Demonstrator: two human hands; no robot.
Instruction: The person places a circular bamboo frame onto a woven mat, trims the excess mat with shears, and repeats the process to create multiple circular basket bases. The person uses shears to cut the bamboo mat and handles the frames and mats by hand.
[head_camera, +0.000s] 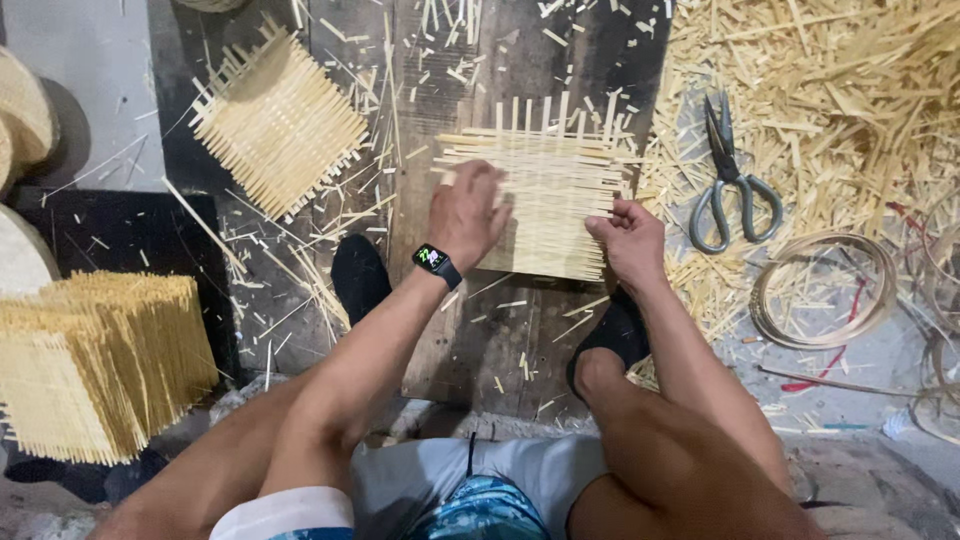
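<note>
The weaving is under way. The left hand (466, 212) lies flat with loose fingers on the woven mat (545, 190), and the right hand (627, 238) pinches its edge strips — the mat sits under both. Next — I think — a careful push on one strip.

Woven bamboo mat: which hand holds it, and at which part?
The right hand grips the woven mat at its right edge; the left hand presses flat on it.
</note>
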